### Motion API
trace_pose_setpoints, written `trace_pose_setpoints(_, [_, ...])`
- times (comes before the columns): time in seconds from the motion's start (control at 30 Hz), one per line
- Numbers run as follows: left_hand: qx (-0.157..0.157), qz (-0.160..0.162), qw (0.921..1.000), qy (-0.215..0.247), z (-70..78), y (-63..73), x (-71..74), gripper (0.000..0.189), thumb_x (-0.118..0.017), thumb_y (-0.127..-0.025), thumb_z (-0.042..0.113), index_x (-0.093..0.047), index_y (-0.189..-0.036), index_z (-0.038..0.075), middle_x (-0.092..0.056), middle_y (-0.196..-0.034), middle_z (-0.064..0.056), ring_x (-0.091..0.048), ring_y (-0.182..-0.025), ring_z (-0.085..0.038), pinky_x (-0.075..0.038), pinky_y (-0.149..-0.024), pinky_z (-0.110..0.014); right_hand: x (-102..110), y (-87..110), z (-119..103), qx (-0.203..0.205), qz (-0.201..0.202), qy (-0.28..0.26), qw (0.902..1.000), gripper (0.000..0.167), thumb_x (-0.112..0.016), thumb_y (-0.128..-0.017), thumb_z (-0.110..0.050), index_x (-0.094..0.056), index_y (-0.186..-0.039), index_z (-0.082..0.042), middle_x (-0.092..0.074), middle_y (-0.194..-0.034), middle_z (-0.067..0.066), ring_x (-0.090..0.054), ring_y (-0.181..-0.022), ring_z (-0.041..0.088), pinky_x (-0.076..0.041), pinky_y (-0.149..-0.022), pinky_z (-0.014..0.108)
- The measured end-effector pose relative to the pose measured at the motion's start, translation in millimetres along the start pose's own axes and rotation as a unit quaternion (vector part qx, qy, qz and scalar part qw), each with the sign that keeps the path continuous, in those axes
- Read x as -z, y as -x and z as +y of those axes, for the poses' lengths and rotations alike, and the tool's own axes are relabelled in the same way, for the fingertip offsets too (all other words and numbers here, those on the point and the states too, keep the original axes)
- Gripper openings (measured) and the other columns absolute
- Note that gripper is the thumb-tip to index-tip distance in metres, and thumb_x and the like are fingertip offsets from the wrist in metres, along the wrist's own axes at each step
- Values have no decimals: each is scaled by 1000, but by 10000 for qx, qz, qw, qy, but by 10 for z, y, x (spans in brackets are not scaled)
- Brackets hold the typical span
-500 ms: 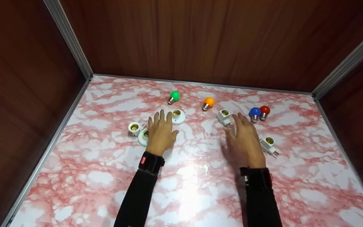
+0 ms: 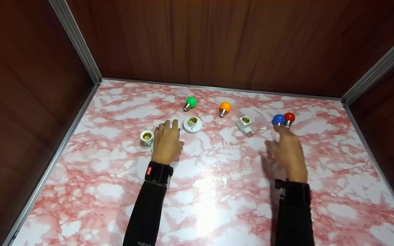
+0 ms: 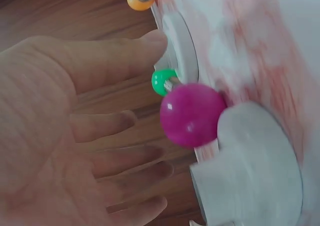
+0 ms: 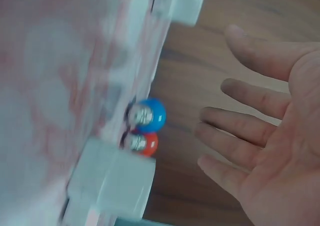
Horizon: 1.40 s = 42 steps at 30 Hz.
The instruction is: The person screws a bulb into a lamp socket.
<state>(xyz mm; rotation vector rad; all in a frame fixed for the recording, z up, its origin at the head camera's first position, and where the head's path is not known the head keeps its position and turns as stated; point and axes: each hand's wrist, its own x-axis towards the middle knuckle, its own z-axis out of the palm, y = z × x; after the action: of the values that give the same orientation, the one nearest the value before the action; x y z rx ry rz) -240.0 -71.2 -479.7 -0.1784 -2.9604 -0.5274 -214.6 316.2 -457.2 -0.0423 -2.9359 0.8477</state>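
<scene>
My left hand (image 2: pixel 167 145), fingers spread, hovers over a round white lamp holder (image 3: pixel 260 166) that it mostly covers in the head view. Close by that holder is a magenta bulb (image 3: pixel 192 116), which the hand hides from the head view. A second white holder (image 2: pixel 146 137) stands just left of the hand. My right hand (image 2: pixel 290 153) holds nothing; its fingers point towards a blue bulb (image 2: pixel 278 119) and a red bulb (image 2: pixel 289 117). Below its palm, a white plug-in socket (image 4: pixel 112 178) shows in the right wrist view.
Further back lie a green bulb (image 2: pixel 191 101) and an orange bulb (image 2: pixel 225 107). Another round holder (image 2: pixel 193 126) and a plug-in socket (image 2: pixel 245 124) stand between the hands. Brown wood-look panels (image 2: pixel 217 44) with metal edging enclose the marbled table (image 2: pixel 115 198).
My right hand has moved right, now covering the right-hand plug-in socket and reaching in front of the blue and red bulbs. The left hand has shifted slightly left, over the round holder.
</scene>
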Motion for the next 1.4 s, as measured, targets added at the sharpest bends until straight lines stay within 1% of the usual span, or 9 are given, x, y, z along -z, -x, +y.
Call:
trace_pose_setpoints(0.17, [51, 98, 9999, -11, -68, -19, -6, 71, -88, -85, 25, -57, -142, -3, -66, -133, -29, -61, -126, -48, -46, -119, -58, 148, 18, 191, -386, -175, 135, 9990, 68, -73, -98, -20, -46, -159, -7, -50, -160, 28, -55, -139, 52, -43, -117, 69])
trace_pose_setpoints(0.33, [115, 13, 9999, -111, -85, -40, -25, 59, -87, -87, 25, -62, -134, -2, -68, -128, -27, -64, -121, -46, -49, -114, -57, 279, 43, 347, -924, -651, 211, 9934, 76, -74, -97, -23, -40, -162, -3, -51, -156, 33, -52, -139, 51, -43, -115, 71])
trace_pose_setpoints(0.5, [131, 91, 9998, -84, -90, -46, -48, 54, -87, -86, 22, -64, -129, -3, -69, -124, -27, -66, -116, -46, -50, -112, -55, 363, 66, 422, -1428, -1072, 152, 9838, 83, -75, -97, -25, -33, -166, -6, -38, -166, 34, -39, -150, 56, -39, -118, 74])
trace_pose_setpoints(0.57, [111, 131, 9998, -84, -92, -46, -59, 53, -87, -86, 21, -65, -128, -3, -70, -123, -27, -66, -115, -46, -51, -111, -55, 373, 77, 437, -1539, -1168, 142, 9811, 84, -75, -96, -25, -32, -166, -6, -37, -166, 34, -37, -150, 56, -38, -118, 74])
trace_pose_setpoints(0.67, [86, 168, 9998, -109, -94, -47, -76, 52, -86, -87, 19, -65, -128, -4, -71, -121, -27, -68, -113, -46, -52, -109, -55, 379, 90, 457, -1605, -1260, 93, 9789, 86, -76, -94, -24, -33, -166, -5, -37, -165, 35, -39, -149, 55, -38, -119, 73])
trace_pose_setpoints(0.8, [79, 223, 9996, -136, -100, -48, -94, 51, -85, -88, 17, -65, -129, -4, -71, -120, -27, -69, -112, -46, -53, -107, -54, 372, 95, 486, -1512, -1277, 120, 9801, 84, -75, -93, -23, -35, -164, -2, -43, -160, 36, -45, -144, 54, -41, -117, 70])
trace_pose_setpoints(1.03, [-1, 521, 9982, -294, -117, -40, -129, 41, -83, -87, 14, -68, -120, -5, -73, -111, -25, -71, -105, -45, -55, -98, -52, 339, 94, 549, -1445, -1106, 307, 9828, 74, -74, -93, -20, -44, -156, 5, -61, -142, 36, -59, -126, 47, -50, -106, 61])
trace_pose_setpoints(1.23, [-119, 736, 9969, -265, -123, -37, -155, 32, -80, -88, 9, -69, -114, -6, -74, -106, -25, -72, -100, -45, -57, -94, -53, 331, 89, 590, -1749, -1290, 117, 9760, 67, -72, -96, -19, -48, -152, 9, -59, -144, 36, -59, -127, 44, -51, -107, 60])
trace_pose_setpoints(1.4, [-67, 602, 9980, -192, -127, -56, -153, 31, -78, -92, 10, -68, -116, -6, -74, -108, -26, -73, -101, -45, -58, -96, -53, 329, 87, 603, -1920, -1438, -7, 9708, 65, -70, -99, -21, -47, -152, 10, -57, -147, 35, -59, -129, 44, -51, -109, 61])
